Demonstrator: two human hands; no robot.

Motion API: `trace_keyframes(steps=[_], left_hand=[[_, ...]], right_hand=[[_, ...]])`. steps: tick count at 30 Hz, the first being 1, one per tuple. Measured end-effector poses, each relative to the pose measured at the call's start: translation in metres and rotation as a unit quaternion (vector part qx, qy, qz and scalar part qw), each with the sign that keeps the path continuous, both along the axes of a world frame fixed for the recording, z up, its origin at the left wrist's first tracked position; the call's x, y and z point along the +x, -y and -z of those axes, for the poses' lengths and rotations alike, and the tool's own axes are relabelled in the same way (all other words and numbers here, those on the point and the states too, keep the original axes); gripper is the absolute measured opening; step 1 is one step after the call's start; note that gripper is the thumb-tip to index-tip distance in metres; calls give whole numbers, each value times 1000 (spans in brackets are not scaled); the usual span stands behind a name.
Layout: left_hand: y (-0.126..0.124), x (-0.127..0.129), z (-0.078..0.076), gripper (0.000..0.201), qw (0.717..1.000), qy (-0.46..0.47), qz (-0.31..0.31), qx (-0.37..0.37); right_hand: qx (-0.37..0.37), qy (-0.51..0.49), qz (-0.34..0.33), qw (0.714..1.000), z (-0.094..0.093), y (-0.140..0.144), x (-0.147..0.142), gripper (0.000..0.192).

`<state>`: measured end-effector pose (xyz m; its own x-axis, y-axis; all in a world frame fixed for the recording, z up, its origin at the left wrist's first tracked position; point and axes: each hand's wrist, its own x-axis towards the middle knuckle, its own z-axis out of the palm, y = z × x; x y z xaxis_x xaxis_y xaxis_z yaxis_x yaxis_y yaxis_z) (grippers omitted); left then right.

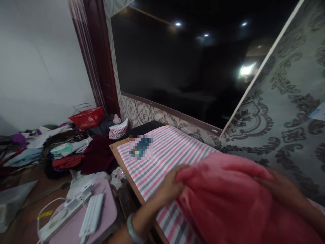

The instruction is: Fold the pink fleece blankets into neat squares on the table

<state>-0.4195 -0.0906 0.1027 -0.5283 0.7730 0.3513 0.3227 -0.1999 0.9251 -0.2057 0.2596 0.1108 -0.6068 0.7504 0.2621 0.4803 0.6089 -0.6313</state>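
We see a crumpled pink-red cloth garment [228, 200] lying on the worktop [119, 152], which is covered with a pink, white and grey striped cloth [167, 152]; the garment occupies the near right part of this striped cloth. The left hand [169, 188] is at the garment's left edge, with fingers curled and closed on a fold of the fabric, probably to keep it from sliding; a silver bangle [132, 230] sits on this wrist. The right hand [281, 186] rests on the garment's right side; it is blurred, so we cannot tell if its grip is closed or only pressing flat. Beyond the garment, on the far end of the striped cloth, lies a small dark object [141, 146], blurred out; left of the striped cloth, lower down, stands a white power strip [63, 213] on a pink surface.
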Motion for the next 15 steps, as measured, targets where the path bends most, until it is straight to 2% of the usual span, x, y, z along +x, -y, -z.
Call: trace_keyframes(steps=[2,3,5,6,8,11,13,15], left_hand=[[-3,-41,-25,55,998,-32,-62,5],[-5,-59,-34,58,995,-53,-85,-18],[-9,-83,-40,62,978,-90,-144,-121],[-10,-90,-37,61,967,-101,-160,-170],[-12,-96,-21,55,951,-108,-172,-232],[-7,-93,7,51,948,-95,-189,-238],[1,-88,13,53,938,-114,-234,-229],[9,-74,8,54,923,-185,-275,-196]], right_hand=[[11,-8,5,1000,-19,7,-28,43],[16,-14,7,1000,-22,11,-43,44],[17,-11,14,1000,-15,18,-72,42],[15,-3,24,1000,-4,21,-83,39],[2,22,39,999,22,25,-100,36],[-15,30,54,998,53,24,-106,44],[-27,12,64,998,56,22,-102,52],[-36,-7,83,996,48,22,-97,60]])
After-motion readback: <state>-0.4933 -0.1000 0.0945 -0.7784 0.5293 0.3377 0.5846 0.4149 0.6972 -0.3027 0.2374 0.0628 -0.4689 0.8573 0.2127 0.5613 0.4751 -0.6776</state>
